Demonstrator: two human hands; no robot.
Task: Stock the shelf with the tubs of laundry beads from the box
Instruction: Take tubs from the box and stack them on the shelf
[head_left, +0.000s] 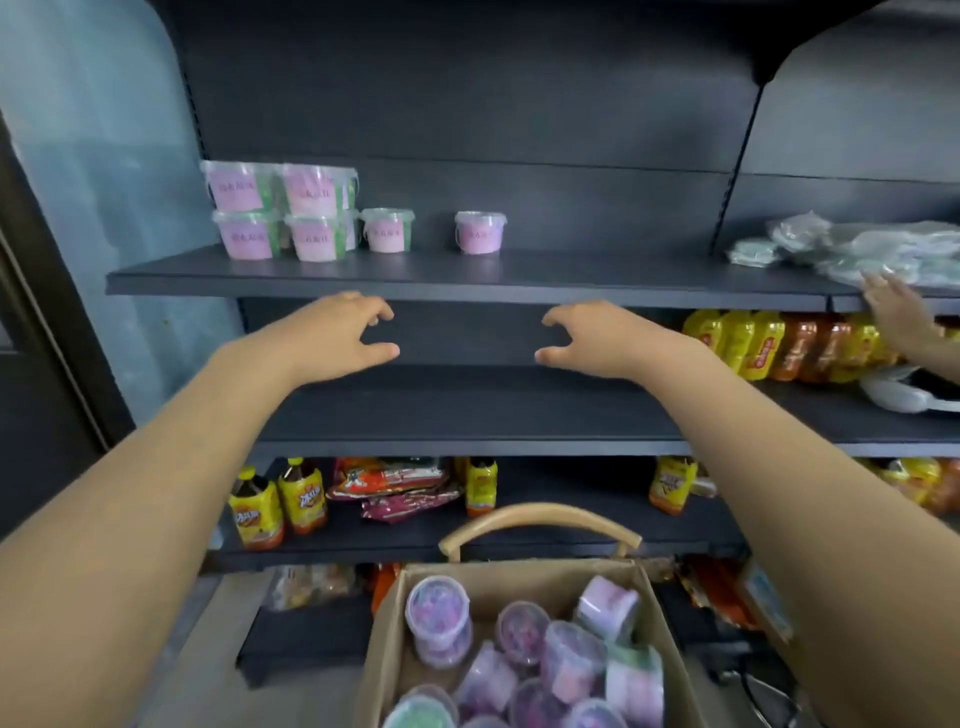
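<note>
Our L hand (340, 332) & R hand (597, 338) both empty, fingers loosely spread; tubs (317, 236) on shelf (467, 275) just above them, box (519, 578) well below

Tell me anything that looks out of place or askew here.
One tub stands alone on the shelf, a gap away from the stacked group. In the box, several tubs lie tipped on their sides, jumbled rather than upright.
</note>
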